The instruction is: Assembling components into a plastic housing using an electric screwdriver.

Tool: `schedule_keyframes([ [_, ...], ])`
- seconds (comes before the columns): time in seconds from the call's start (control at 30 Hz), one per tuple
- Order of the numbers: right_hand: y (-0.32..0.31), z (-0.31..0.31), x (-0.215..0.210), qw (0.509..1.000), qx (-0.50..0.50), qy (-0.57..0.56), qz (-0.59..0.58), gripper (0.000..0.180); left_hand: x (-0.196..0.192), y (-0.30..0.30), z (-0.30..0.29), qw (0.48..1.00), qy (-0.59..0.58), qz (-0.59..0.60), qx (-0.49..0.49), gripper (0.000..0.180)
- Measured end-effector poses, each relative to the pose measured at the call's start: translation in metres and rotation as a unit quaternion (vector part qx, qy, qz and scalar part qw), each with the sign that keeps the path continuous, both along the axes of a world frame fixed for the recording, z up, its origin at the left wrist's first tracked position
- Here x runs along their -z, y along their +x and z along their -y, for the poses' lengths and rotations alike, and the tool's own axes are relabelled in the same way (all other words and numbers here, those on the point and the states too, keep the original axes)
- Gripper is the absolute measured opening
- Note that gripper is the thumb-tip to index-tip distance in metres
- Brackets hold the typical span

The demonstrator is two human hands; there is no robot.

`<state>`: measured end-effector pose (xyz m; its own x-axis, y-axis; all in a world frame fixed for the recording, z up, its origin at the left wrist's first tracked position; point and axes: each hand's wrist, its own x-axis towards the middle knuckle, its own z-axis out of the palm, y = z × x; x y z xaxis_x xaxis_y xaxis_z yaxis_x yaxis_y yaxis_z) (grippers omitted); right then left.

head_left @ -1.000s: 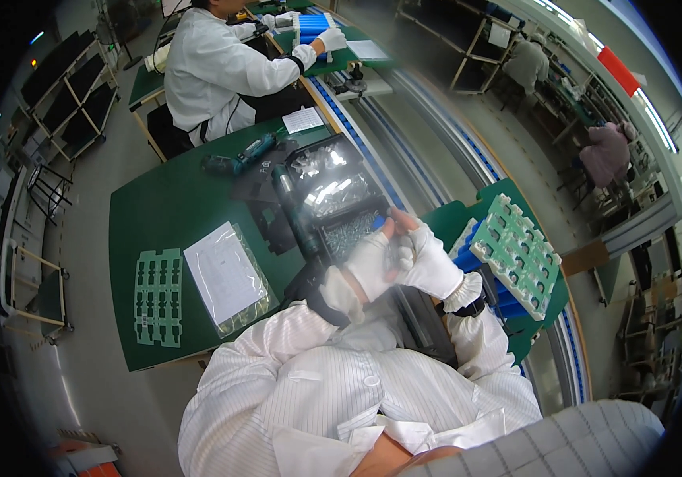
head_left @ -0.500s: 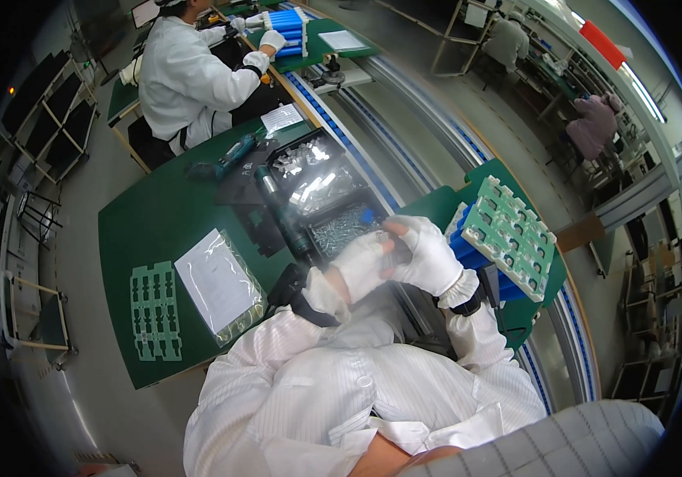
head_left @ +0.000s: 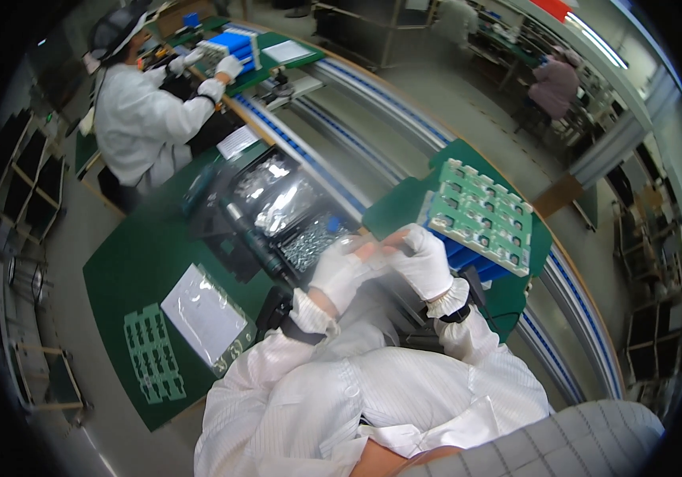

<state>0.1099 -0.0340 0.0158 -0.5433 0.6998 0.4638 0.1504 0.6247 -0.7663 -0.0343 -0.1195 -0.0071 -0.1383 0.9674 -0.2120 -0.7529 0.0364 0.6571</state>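
My left hand [head_left: 338,278] and my right hand [head_left: 423,262], in white gloves with bare fingertips, meet in front of my chest. The fingers of each are bent into a pinch; whatever lies between them is blurred and too small to name. Close beyond my left hand is a black bin of small silver screws [head_left: 308,248] with a bit of blue in it. A dark power screwdriver [head_left: 255,238] lies along the bin's left side. Right of my right hand stands a block of blue cells [head_left: 462,256] topped by a green plastic holder [head_left: 482,215].
Bins of shiny metal pieces [head_left: 281,208] adjoin the screws. On the green table [head_left: 130,262] lie a bagged white sheet [head_left: 204,314] and another green holder [head_left: 154,355]. A conveyor rail [head_left: 333,151] runs past. A co-worker [head_left: 142,119] handles blue cells at the far left.
The view has shifted, so the table and holder block sit differently in it. My hands remain together, with the right hand's fingers now curled in more toward the left.
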Motion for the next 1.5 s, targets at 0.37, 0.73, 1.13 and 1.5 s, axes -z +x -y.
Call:
schedule_keyframes([
  [0.37,0.095,-0.163,-0.048,0.951,0.265,0.037,0.155,0.014,0.011,0.007,-0.007,0.998,-0.014,0.049,0.028,0.018],
  [0.73,0.125,-0.200,-0.016,0.922,0.272,0.041,0.274,0.015,0.019,0.009,-0.009,0.990,0.054,-0.113,0.056,0.023],
  [1.13,0.085,-0.105,-0.043,0.997,0.047,-0.016,0.064,0.007,0.013,0.010,-0.002,0.994,-0.003,0.102,0.036,0.017],
  [1.5,0.041,-0.011,-0.023,0.975,-0.117,-0.180,0.051,0.013,-0.003,0.015,0.003,0.977,0.007,0.142,0.160,0.027],
])
